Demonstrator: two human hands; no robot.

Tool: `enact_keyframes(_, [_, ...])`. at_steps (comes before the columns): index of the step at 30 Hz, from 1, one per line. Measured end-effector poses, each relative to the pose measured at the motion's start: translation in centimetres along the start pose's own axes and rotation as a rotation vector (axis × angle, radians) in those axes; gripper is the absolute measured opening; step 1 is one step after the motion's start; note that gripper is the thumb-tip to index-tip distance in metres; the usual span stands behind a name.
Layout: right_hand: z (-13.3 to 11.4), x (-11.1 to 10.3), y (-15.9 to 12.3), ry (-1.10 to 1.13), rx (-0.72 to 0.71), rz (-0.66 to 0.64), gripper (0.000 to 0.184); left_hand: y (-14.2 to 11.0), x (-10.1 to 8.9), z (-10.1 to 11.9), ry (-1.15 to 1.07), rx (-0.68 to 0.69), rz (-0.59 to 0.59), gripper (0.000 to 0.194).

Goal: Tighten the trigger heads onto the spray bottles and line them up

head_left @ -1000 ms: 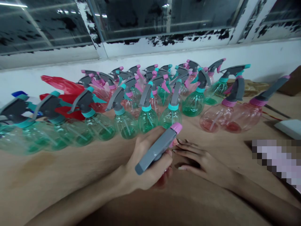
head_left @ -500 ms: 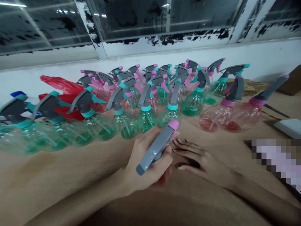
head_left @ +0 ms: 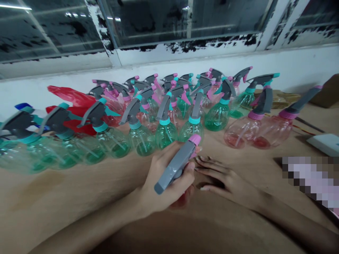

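Observation:
My left hand (head_left: 164,180) is wrapped round the neck of a spray bottle (head_left: 176,167) with a grey trigger head and a pink nozzle. Its red-tinted body shows only in part below my palm. Flat on the wooden table (head_left: 111,197), my right hand (head_left: 222,176) rests just to the right of it, fingers stretched toward the bottle and holding nothing. Behind my hands, a green spray bottle (head_left: 194,123) with a teal collar stands in the front row. Two pink-collared spray bottles stand to the right, the nearer one (head_left: 242,130) leaning close to the other.
Several green and pink spray bottles fill the table's back, up to the white wall (head_left: 66,76). A red plastic bag (head_left: 72,97) lies among those on the left. At right are a brown box (head_left: 327,91), a white object (head_left: 324,143) and a blurred-out patch.
Almost nothing differs. The view shifts very slightly; my left hand keeps its grip on the spray bottle and my right hand stays on the table.

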State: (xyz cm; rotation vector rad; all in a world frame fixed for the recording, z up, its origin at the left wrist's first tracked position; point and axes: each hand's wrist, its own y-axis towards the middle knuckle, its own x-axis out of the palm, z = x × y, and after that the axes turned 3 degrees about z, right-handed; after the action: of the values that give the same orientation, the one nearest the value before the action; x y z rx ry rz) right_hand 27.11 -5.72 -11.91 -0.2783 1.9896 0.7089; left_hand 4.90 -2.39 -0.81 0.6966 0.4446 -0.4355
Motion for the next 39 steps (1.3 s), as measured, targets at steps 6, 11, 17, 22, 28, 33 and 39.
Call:
enact_keyframes(6, [0.1,0.2,-0.1,0.018,0.003,-0.006,0.057,0.2,0.0,0.2,0.015,-0.012,0.003,0.021])
enact_keyframes(11, [0.1,0.2,-0.3,0.057,0.013,0.006,0.067,0.6,1.0,0.3,-0.035,-0.020,0.019,0.021])
enact_keyframes(17, [-1.3,-1.8,-0.3,0.123,0.081,-0.050,0.094,1.3,2.4,0.4,-0.052,-0.088,0.054,0.021])
enact_keyframes(22, [-3.3,-3.9,-0.1,0.186,0.201,0.022,0.085,2.2,3.9,0.1,-0.056,-0.073,0.085,0.022])
enact_keyframes(28, [-4.0,-4.7,-0.4,0.097,0.287,0.167,0.086,4.1,7.0,-0.2,-0.144,-0.063,0.086,0.034])
enact_keyframes(33, [-3.6,-5.0,-0.5,0.023,0.354,0.287,0.070,5.7,8.8,0.4,-0.188,-0.067,0.012,0.043])
enact_keyframes(39, [-3.8,-7.2,-0.3,-0.057,0.421,0.235,0.050,6.1,8.3,0.8,-0.206,-0.080,-0.118,0.065])
